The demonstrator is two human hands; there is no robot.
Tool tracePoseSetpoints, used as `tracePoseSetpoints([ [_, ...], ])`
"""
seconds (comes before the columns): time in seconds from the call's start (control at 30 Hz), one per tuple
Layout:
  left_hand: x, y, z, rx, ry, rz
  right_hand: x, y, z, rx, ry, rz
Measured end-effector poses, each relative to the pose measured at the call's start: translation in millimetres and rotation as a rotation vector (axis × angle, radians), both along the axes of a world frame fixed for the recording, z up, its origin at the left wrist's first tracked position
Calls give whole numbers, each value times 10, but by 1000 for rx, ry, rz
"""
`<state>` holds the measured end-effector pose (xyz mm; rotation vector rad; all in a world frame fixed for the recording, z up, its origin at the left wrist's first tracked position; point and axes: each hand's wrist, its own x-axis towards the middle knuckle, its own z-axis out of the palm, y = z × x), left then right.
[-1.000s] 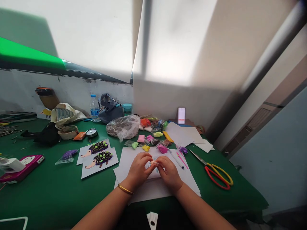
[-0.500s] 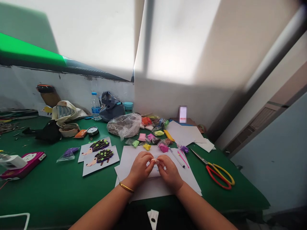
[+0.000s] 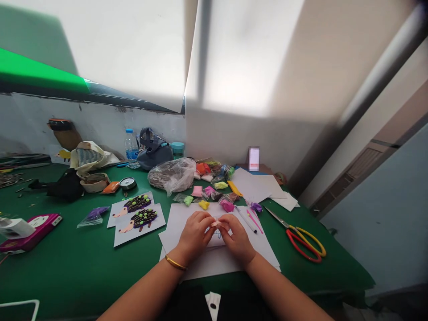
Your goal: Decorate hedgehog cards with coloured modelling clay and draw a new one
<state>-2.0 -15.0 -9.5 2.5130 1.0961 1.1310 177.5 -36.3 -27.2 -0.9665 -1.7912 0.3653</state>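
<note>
Over the stacked white paper (image 3: 214, 266), my left hand (image 3: 194, 235) and my right hand (image 3: 238, 240) meet at the fingertips. Both pinch a small pale pink lump of soft clay (image 3: 216, 224), partly hidden by the fingers. Blue pen lines show on the paper just beneath. A pen (image 3: 246, 219) and a thin pink stick (image 3: 255, 222) lie right of my right hand. Beyond my hands are a yellow clay packet (image 3: 203, 205), a magenta one (image 3: 227, 205) and a green one (image 3: 188, 200). To the left, two cards carry clay hedgehogs (image 3: 143, 218).
Scissors (image 3: 302, 240) with red and yellow handles lie open at the right. A plastic bag (image 3: 172, 175), a water bottle (image 3: 131, 149) and a blue bag (image 3: 154, 154) stand at the back. A lit phone (image 3: 254, 159) leans near the wall. A magenta power strip (image 3: 31, 232) sits far left.
My hands stay together, with only slight finger movement around the pale pink clay. The whole view has shifted a little.
</note>
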Motion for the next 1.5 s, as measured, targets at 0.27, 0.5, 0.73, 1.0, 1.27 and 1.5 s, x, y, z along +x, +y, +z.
tracePoseSetpoints([
  [0.27,13,33,-49,-8,22,-27,-26,-9,25,31,-32,53],
  [0.5,-18,35,-46,-61,-109,-44,-15,-19,35,40,-8,21],
  [0.73,-40,43,-11,-198,-189,11,2,-26,42,9,11,-2],
  [1.0,-35,62,-105,-252,-347,29,7,-26,33,32,16,-1],
  [1.27,-50,38,-9,-159,-232,-17,5,-30,49,3,-4,16],
  [1.5,-31,16,-7,-186,-166,-59,-13,-29,58,-26,-39,24],
])
